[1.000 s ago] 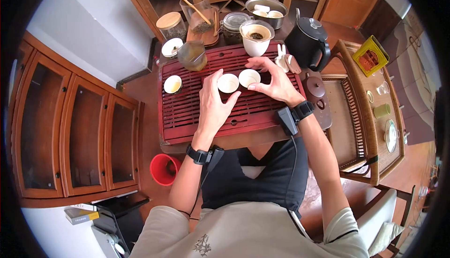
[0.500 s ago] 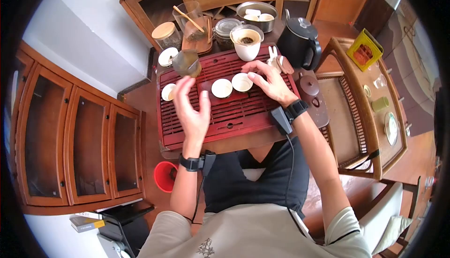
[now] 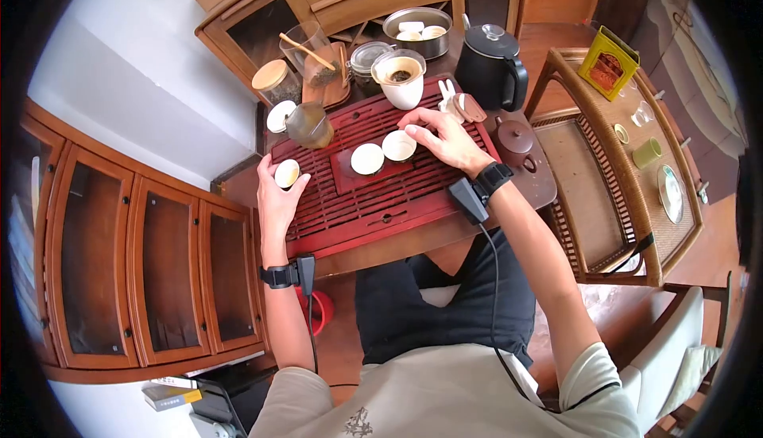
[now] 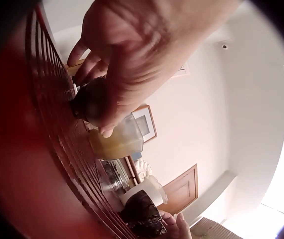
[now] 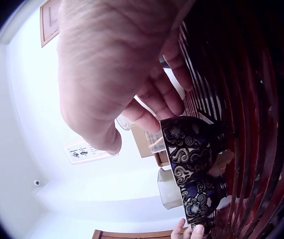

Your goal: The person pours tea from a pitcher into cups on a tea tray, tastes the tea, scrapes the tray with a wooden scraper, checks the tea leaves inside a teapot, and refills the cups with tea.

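Note:
On the left part of the slatted red tea tray point(image 3: 342, 235), my left hand point(image 3: 276, 203) holds a small teacup point(image 3: 287, 172) between thumb and fingers. Some yellowish liquid shows inside it; the left wrist view shows its dark outside point(image 4: 91, 102). Two more teacups, a left one point(image 3: 367, 159) and a right one point(image 3: 399, 145), stand side by side at the tray's middle, white inside. Dark, with swirling patterns, is the outside of the nearer cup point(image 5: 189, 147) in the right wrist view. Beside the right cup is my right hand point(image 3: 453, 142), its fingers loosely extended at the rim.
Behind the left cup stands a glass pitcher point(image 3: 310, 125) of yellowish tea. A white cup with a strainer point(image 3: 400, 79) is at the tray's back. Rightward are a black kettle point(image 3: 489, 64), rabbit figurine point(image 3: 447, 98) and brown teapot point(image 3: 515, 137). Jars point(image 3: 276, 80) stand behind.
My left hand has left the two middle cups, moved left and taken hold of the left teacup. The right hand has stayed by the right cup. The head view has shifted slightly.

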The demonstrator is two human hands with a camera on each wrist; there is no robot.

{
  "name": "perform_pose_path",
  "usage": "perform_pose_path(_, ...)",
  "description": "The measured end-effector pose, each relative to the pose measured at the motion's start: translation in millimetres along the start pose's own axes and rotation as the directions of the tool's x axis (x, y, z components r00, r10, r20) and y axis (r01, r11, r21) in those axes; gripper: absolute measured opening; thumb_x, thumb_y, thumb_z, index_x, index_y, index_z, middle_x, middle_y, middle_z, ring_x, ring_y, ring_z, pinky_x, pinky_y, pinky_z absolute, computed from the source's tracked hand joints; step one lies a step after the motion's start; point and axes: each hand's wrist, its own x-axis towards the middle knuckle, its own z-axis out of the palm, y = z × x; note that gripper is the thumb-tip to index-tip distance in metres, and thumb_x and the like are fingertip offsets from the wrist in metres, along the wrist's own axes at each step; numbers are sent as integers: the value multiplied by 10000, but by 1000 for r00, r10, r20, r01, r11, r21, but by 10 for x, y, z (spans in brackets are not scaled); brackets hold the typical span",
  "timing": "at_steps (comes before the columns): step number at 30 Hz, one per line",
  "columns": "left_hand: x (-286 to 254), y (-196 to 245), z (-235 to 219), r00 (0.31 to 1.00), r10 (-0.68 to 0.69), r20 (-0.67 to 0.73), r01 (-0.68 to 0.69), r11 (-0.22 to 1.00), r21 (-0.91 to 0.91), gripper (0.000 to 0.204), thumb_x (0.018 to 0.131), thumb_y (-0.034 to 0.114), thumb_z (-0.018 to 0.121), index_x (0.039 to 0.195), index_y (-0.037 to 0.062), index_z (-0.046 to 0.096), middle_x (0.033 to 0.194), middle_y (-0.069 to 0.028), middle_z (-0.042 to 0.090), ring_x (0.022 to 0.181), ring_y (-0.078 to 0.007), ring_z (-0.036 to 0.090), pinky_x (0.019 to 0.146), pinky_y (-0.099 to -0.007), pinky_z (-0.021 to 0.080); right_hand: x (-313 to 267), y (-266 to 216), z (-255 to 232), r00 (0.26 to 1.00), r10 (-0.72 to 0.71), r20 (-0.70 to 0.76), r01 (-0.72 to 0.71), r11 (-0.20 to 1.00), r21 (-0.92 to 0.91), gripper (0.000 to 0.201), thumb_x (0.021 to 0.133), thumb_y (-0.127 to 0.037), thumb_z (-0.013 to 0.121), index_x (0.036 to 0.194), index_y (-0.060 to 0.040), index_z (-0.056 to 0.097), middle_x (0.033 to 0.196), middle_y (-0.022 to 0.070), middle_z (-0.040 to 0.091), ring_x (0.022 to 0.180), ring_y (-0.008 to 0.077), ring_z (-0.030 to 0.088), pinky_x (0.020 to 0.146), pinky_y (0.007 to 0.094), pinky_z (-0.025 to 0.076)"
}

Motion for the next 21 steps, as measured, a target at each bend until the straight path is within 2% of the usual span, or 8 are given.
perform_pose_path(5, -18, 156, -104, 999, 7, -32, -3, 993, 122, 693, 721, 201, 839, 1292, 25, 487, 1197, -218, 620, 1106, -356, 610, 940, -419, 486, -3, 8, -1, 1000, 22, -2, -22, 999, 28, 326, 948, -332, 580, 1011, -20, 652, 891, 76, 668, 842, 151, 593, 744, 311, 464)
perform_pose_path(8, -11, 279, -191, 987, 130, -97, -112, 978, 174, 687, 726, 188, 835, 1294, 26, 486, 1180, -209, 631, 1106, -357, 610, 944, -421, 485, -11, -29, -22, 999, 35, 40, -36, 999, 20, 305, 954, -291, 560, 1039, -10, 642, 944, 73, 676, 877, 155, 605, 801, 306, 477)
perform_pose_path(11, 82, 473, -289, 963, 248, -104, -249, 969, 10, 740, 737, 166, 824, 1343, 15, 427, 1224, -194, 619, 1122, -338, 608, 956, -416, 481, -20, -56, -20, 998, 55, 41, -55, 998, 1, 298, 955, -283, 558, 1055, -15, 642, 955, 70, 672, 881, 150, 602, 795, 304, 477)
perform_pose_path(12, 112, 628, -332, 968, 242, -70, -244, 970, -15, 746, 766, 146, 807, 1369, 6, 390, 1196, -178, 633, 1096, -281, 624, 942, -382, 490, -17, -62, -29, 996, 60, 59, -60, 998, -2, 285, 957, -273, 561, 1061, -19, 641, 960, 69, 667, 888, 146, 598, 790, 300, 477)
perform_pose_path(13, 158, 753, -338, 965, 253, -69, -254, 967, -11, 746, 766, 146, 807, 1369, 6, 390, 1196, -178, 633, 1096, -281, 624, 942, -382, 490, -21, -64, -27, 997, 55, 49, -56, 998, 2, 285, 957, -273, 561, 1061, -19, 641, 960, 69, 667, 888, 146, 598, 790, 300, 477)
perform_pose_path(15, 268, 999, -302, 959, 278, -53, -283, 930, -237, 719, 797, 136, 790, 1373, 0, 381, 1125, -156, 653, 1053, -216, 627, 919, -340, 497, -29, -47, -13, 1000, -12, 14, 11, 999, 42, 339, 939, -314, 587, 1004, 13, 645, 915, 132, 689, 877, 207, 653, 796, 337, 502)
perform_pose_path(16, 318, 1122, -273, 954, 297, -47, -299, 915, -271, 698, 818, 128, 776, 1373, -9, 375, 1070, -134, 663, 1016, -178, 623, 900, -313, 498, -17, -3, -6, 1000, -16, 23, 14, 999, 48, 345, 938, -319, 588, 1000, 15, 646, 916, 141, 694, 888, 227, 666, 815, 350, 512)
perform_pose_path(21, 590, 1499, 30, 917, 398, 11, -377, 876, -301, 701, 822, 148, 772, 1375, -12, 372, 1073, -135, 672, 995, -197, 640, 903, -328, 495, -16, 34, -10, 998, -66, -4, 66, 998, 23, 364, 940, -341, 581, 995, 12, 651, 911, 155, 701, 873, 267, 671, 802, 373, 518)
